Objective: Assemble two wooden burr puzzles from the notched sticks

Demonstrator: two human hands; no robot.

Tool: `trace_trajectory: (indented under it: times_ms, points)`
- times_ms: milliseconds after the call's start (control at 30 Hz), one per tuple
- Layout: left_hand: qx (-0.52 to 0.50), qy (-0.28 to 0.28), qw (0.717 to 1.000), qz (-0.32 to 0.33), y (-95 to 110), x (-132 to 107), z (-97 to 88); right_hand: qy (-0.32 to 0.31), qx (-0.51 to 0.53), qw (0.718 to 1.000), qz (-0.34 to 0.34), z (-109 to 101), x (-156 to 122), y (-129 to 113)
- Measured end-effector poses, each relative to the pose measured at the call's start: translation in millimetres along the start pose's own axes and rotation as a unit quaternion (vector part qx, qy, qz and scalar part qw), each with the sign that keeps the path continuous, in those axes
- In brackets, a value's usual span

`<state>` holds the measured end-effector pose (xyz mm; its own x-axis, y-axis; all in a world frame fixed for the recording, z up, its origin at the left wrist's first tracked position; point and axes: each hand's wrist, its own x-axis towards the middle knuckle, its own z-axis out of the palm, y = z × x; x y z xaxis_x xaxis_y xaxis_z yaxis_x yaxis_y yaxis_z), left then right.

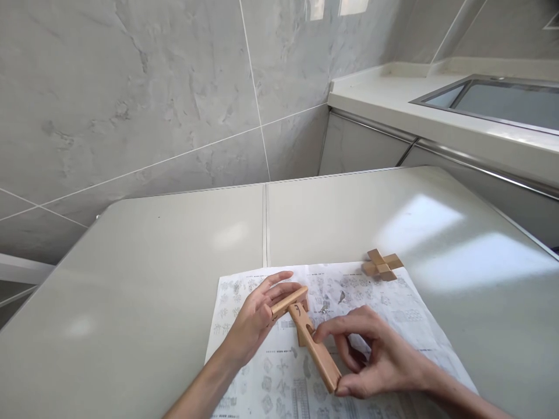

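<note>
Two notched wooden bars [305, 331] are held crossed, pinched by left hand [257, 317] and right hand [375, 358]; one assembled wooden cross [382, 265] lies apart on instruction sheet [393, 314].

A printed sheet [393, 317] lies on the table [174, 262] at its near edge, right of the middle. On the sheet, a long notched wooden bar [315, 346] lies between the hands, with a shorter bar [288, 302] crossing its far end. The left hand [257, 317] is at the shorter bar; the right hand [375, 355] grips the long bar's near end. A small wooden cross [381, 265] sits at the sheet's far right corner. The counter [393, 99] with a sink [502, 102] stands behind, to the right.
</note>
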<state>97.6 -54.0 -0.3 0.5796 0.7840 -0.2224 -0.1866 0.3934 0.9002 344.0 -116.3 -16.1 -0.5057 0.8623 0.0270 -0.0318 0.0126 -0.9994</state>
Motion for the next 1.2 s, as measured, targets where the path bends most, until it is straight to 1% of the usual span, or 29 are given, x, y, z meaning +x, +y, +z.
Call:
trace_trajectory:
  times_ms: [233,433,533,633,700,767,833,933,1033,1200]
  points:
    - [-0.004,-0.03,0.999,-0.019,3.6,0.5,0.8,-0.016,-0.037,0.999,-0.035,0.9,-1.9,-0.9]
    - [0.029,-0.095,0.995,-0.025,1.8,0.0,-2.2,-0.014,-0.046,0.996,-0.076,2.8,-1.7,1.8]
    - [0.037,-0.118,0.992,-0.028,-1.1,0.3,-2.8,-0.009,-0.04,0.997,-0.065,3.1,-2.0,2.7]
    - [0.028,-0.11,0.994,-0.002,-2.0,0.2,-2.9,-0.004,0.005,1.0,-0.029,2.5,-1.7,0.6]
    - [0.012,-0.1,0.995,0.023,-0.8,-0.4,-2.3,-0.001,0.064,0.998,0.008,1.4,-1.0,-1.8]
    - [0.001,-0.084,0.995,0.044,0.7,-1.1,-1.4,0.002,0.129,0.991,0.04,-0.7,-0.1,-3.3]
    - [0.002,-0.058,0.996,0.064,1.2,-1.7,-0.7,-0.003,0.18,0.982,0.056,-3.7,0.8,-2.7]
    - [0.012,-0.032,0.996,0.085,-1.1,-1.9,-0.9,-0.025,0.236,0.97,0.058,-8.5,2.0,1.5]
    - [0.009,-0.038,0.996,0.085,-4.3,-2.3,-2.4,-0.051,0.276,0.958,0.053,-11.3,3.0,5.3]
    - [0.02,-0.05,0.996,0.074,-4.9,-4.7,-6.5,-0.076,0.302,0.949,0.051,-11.4,3.4,6.0]
